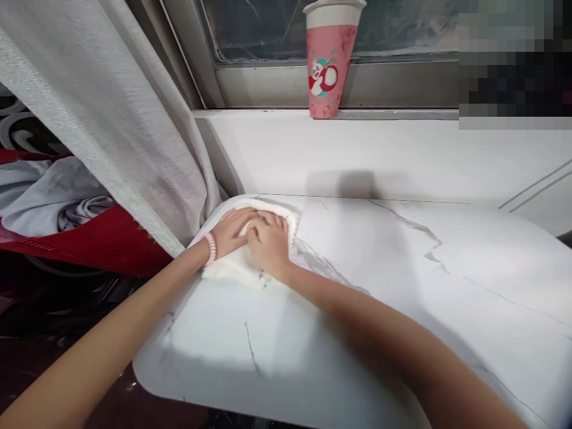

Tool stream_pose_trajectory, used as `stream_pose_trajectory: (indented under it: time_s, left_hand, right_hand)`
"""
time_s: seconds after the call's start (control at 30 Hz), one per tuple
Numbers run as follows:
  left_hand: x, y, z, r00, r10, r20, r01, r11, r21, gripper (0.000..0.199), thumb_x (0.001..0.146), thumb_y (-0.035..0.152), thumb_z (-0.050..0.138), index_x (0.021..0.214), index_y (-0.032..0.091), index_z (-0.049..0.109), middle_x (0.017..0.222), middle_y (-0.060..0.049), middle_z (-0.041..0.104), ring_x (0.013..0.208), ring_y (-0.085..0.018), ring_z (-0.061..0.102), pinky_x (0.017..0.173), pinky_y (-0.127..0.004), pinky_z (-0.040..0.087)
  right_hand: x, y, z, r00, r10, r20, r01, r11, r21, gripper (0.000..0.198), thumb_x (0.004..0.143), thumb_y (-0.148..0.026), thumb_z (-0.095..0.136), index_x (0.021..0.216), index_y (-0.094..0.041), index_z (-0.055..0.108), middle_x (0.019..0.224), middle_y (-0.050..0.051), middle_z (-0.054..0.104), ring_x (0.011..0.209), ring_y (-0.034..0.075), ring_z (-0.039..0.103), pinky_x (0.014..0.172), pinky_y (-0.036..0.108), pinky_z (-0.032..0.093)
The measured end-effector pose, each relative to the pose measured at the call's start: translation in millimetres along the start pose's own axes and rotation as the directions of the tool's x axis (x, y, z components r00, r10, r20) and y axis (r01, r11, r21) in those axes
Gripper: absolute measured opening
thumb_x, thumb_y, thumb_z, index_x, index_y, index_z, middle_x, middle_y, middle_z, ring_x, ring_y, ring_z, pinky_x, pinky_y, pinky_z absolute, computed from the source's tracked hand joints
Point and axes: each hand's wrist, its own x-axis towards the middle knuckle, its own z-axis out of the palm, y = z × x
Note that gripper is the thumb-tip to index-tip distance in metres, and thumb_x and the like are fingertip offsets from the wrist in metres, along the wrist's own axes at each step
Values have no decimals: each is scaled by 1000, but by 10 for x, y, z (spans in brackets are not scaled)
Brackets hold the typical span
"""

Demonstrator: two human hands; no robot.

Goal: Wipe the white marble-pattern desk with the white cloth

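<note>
A white cloth [236, 269] with a patterned edge lies spread over the far left corner of a white marble-look table [214, 339]. My left hand [233, 229], with a pink beaded bracelet [211, 248] at the wrist, rests flat on it, fingers stretched out. My right hand [269, 243] presses on the same cloth close beside the left, its fingers bent and closed on the fabric. The two hands touch or overlap at the fingers. Part of the cloth is hidden beneath them.
A pink paper cup [330, 71] stands on the window ledge [402, 114] behind the table. At left hangs a pale curtain [134, 107], reaching the table's edge. Beyond it lie grey fabric [58, 190] and a red cloth [125, 244]. The upper right corner is pixelated.
</note>
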Motion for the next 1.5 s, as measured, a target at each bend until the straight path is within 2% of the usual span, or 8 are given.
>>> stream_pose_trajectory:
  time_s: [0.27, 0.37, 0.53, 0.87, 1.13, 1.27, 1.4, 1.5]
  left_hand:
    - [573, -562, 10, 1000, 17, -3, -17, 1000, 25, 53, 81, 42, 40, 124, 14, 53, 132, -13, 57, 125, -29, 48, 109, -45, 32]
    - [630, -735, -32, 1000, 3, -18, -3, 1000, 3, 53, 78, 41, 42, 121, 12, 55, 131, -15, 58, 124, -29, 49, 109, -43, 33]
    - [491, -791, -91, 995, -74, -65, 72, 997, -35, 50, 82, 39, 37, 118, 11, 57, 121, -14, 62, 115, -28, 55, 103, -43, 40]
    - [-288, -96, -44, 929, -359, -89, 369, 919, 136, 50, 90, 37, 28, 131, 16, 48, 141, -13, 51, 134, -27, 42, 113, -52, 25]
    - [-1170, 355, 6, 935, -318, -159, 344, 922, 180, 53, 90, 38, 27, 137, 19, 46, 141, -13, 52, 132, -29, 45, 114, -52, 26]
    - [-1590, 627, 16, 938, -304, -165, 335, 919, 208, 56, 92, 37, 26, 146, 26, 31, 143, -12, 50, 132, -30, 46, 112, -53, 29]
    - [-1788, 826, 35, 917, -340, -207, 387, 884, 263, 57, 95, 35, 21, 150, 38, 9, 142, -11, 51, 132, -31, 46, 110, -58, 29]
    - [-1774, 829, 32, 915, -366, -172, 402, 871, 284, 56, 94, 36, 20, 150, 34, 13, 140, -14, 52, 131, -33, 47, 108, -59, 30]
  right_hand:
    - [701, 176, 244, 1000, -6, -21, 4, 997, -71, 26, 93, -18, 38, 88, -19, 64, 121, 7, 61, 118, 22, 49, 108, 40, 25]
    - [835, 153, 351, 1000, -1, -29, -1, 998, -59, 26, 92, -18, 39, 88, -20, 64, 122, 7, 60, 118, 22, 48, 109, 42, 25]
    - [878, 112, 433, 987, -118, 109, 113, 992, 57, 12, 84, -25, 54, 91, -27, 64, 130, 3, 54, 132, 22, 37, 114, 45, 19]
    - [270, -100, 273, 962, -210, 172, 190, 974, 124, 5, 79, -23, 60, 81, -25, 64, 135, 3, 54, 131, 18, 40, 112, 41, 23]
    - [-574, -417, 70, 931, -306, 202, 278, 948, 156, 6, 81, -25, 60, 84, -25, 64, 132, 3, 53, 128, 18, 40, 113, 39, 22]
    - [-939, -526, -13, 907, -368, 204, 339, 927, 161, 6, 80, -30, 61, 84, -26, 63, 129, 4, 52, 128, 20, 39, 115, 41, 20]
    - [-1108, -547, -68, 878, -428, 212, 393, 900, 191, 5, 79, -29, 60, 81, -25, 61, 130, 5, 51, 125, 20, 42, 114, 40, 21]
    - [-1116, -542, -84, 880, -420, 219, 383, 903, 192, 5, 81, -26, 57, 78, -25, 60, 127, 4, 53, 126, 20, 42, 112, 41, 25]
